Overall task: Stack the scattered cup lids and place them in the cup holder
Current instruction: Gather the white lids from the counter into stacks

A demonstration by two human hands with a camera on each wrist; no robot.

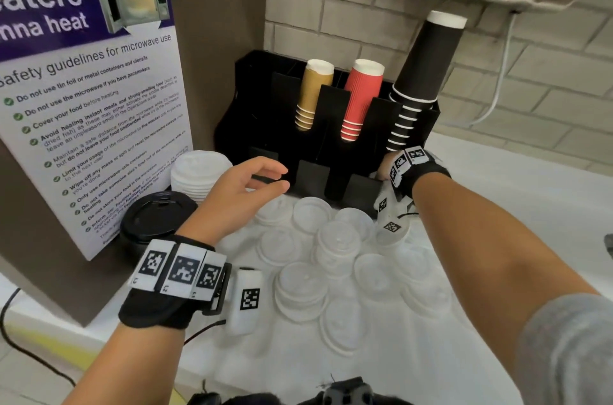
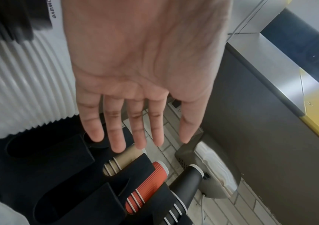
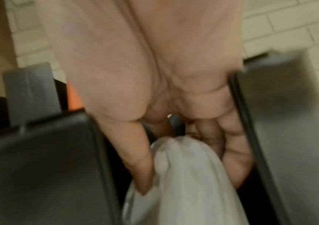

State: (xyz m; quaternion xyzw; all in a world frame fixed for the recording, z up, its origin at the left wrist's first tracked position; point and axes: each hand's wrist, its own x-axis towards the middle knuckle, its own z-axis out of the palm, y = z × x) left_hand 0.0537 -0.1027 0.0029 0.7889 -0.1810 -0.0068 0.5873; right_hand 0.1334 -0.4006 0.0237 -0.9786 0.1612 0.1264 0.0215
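Note:
Several clear cup lids (image 1: 335,258) lie scattered and partly stacked on the white counter in front of the black cup holder (image 1: 265,126). My right hand (image 1: 384,172) reaches into the holder's right front slot and grips a stack of lids (image 3: 185,175) between thumb and fingers; the wrist view is blurred. My left hand (image 1: 265,179) hovers flat and empty before the holder's left front slots, fingers (image 2: 118,137) straight.
The holder carries gold cups (image 1: 313,96), red cups (image 1: 360,99) and a tall black cup stack (image 1: 421,79). A white lid stack (image 1: 195,175) and black lids (image 1: 156,215) sit at the left by a microwave safety sign (image 1: 83,126). A brick wall stands behind.

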